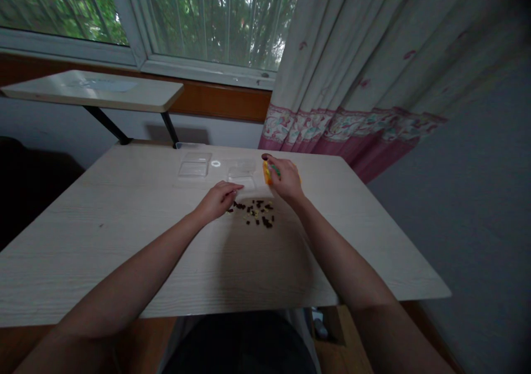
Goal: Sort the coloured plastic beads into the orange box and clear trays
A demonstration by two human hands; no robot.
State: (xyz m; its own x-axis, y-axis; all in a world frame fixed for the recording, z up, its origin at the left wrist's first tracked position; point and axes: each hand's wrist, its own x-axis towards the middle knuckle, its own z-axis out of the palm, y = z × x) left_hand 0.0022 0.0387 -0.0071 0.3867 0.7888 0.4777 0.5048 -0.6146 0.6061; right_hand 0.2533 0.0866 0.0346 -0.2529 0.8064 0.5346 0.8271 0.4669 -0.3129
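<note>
My left hand (217,201) is at the near left corner of a clear plastic box (241,181), its index finger and thumb closed on the box's edge. Farther right, my right hand (286,179) is closed over an orange-yellow object (266,172) with a bit of green at its side. A dark brown oval thing (265,156) shows at the right fingertips. What the right fingers grip is mostly hidden. On the near side of the box lie several small dark brown pieces (265,221), scattered among tiny pale yellow bits (250,213).
Left of the box rests another clear plastic container (194,165), with a small white ring (215,164) beside it. A raised shelf (99,89) on black legs occupies the back left of the pale wooden table (166,263). A curtain (352,97) hangs behind the right side.
</note>
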